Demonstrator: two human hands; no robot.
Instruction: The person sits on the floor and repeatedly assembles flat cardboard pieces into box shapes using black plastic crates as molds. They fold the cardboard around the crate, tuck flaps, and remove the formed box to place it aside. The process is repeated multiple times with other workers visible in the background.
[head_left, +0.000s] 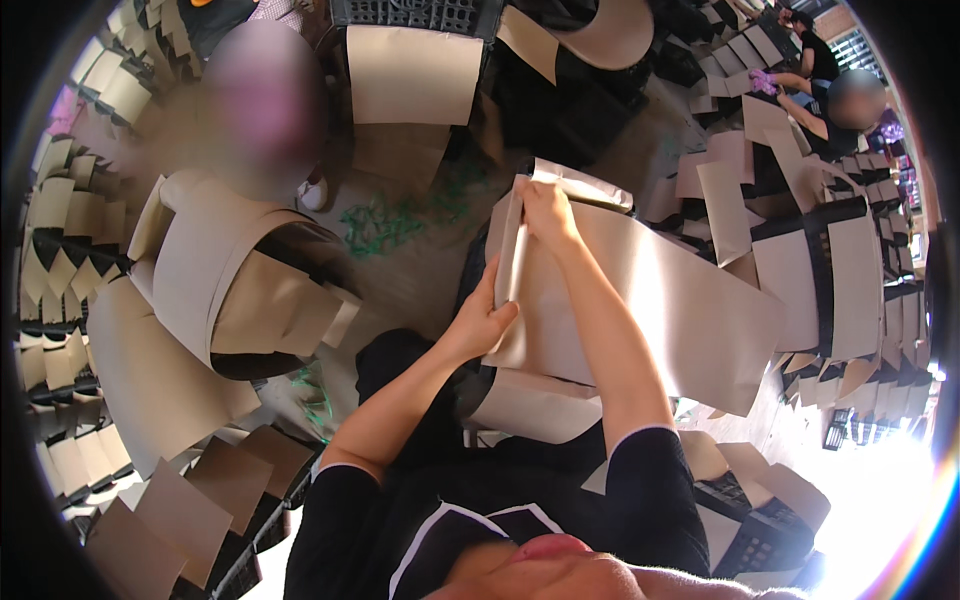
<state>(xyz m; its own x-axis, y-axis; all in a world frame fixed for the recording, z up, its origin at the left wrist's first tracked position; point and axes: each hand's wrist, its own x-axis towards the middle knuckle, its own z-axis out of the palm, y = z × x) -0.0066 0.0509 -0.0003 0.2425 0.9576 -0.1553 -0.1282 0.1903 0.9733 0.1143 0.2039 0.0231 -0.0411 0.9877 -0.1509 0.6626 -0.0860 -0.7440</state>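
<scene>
A large beige sheet (600, 292), paper or thin card, lies in front of me over a dark crate (474, 262). Its left edge is turned up into a narrow folded strip (513, 259). My left hand (480, 319) grips the near end of this strip, thumb on top. At the far end, my right hand (551, 214) has its fingers closed over the same strip. Just beyond that hand, another beige flap (585, 184) stands along the crate's far side. A further sheet (532, 405) hangs down on the near side. What the crate contains is hidden.
To the left stands a dark container (255, 364) lined with curved beige sheets. Green plastic strands (382, 225) litter the floor. Another person's shoe (313, 195) is at upper left. Paper-lined black crates (814, 277) crowd the right, where a person wears purple gloves (763, 81).
</scene>
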